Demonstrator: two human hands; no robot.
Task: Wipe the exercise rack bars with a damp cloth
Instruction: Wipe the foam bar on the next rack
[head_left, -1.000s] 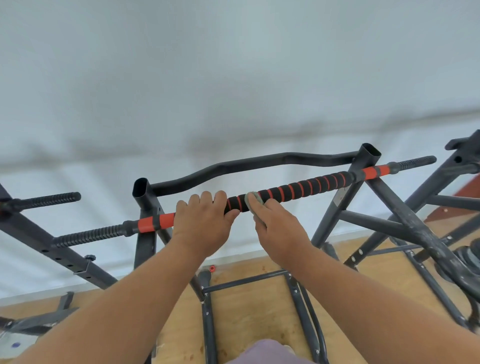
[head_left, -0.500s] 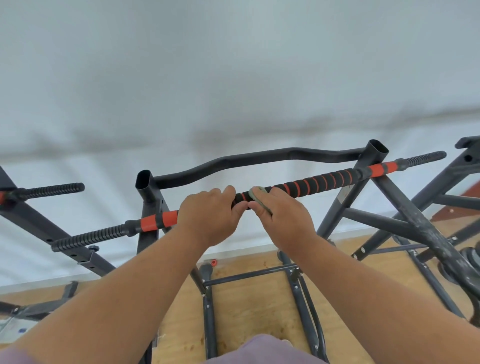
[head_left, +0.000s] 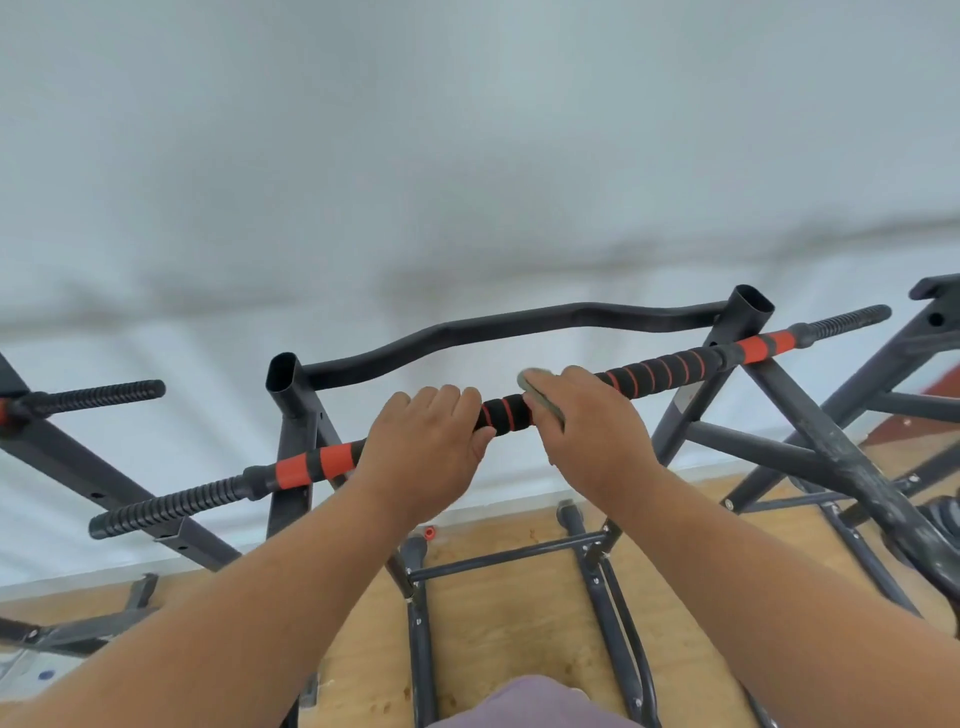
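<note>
A black foam bar with orange stripes (head_left: 660, 371) runs across the top of a dark metal exercise rack (head_left: 291, 410), rising from lower left to upper right. My left hand (head_left: 423, 441) grips this bar left of its middle, fingers curled over the top. Just to the right, my right hand (head_left: 587, 426) is wrapped over the bar and holds a small grey-green cloth (head_left: 537, 395) against it. Only an edge of the cloth shows past my fingers. A short bare stretch of foam separates the two hands.
A curved black bar (head_left: 519, 325) spans the rack's two open-topped posts behind the striped one. More dark frames stand at the left (head_left: 78, 467) and right (head_left: 841, 457). Below lies a wooden floor (head_left: 509, 623), and a pale wall fills the background.
My right hand with the cloth has slid to the right along the bar, opening a gap from the left hand. The left hand keeps its grip in the same place.
</note>
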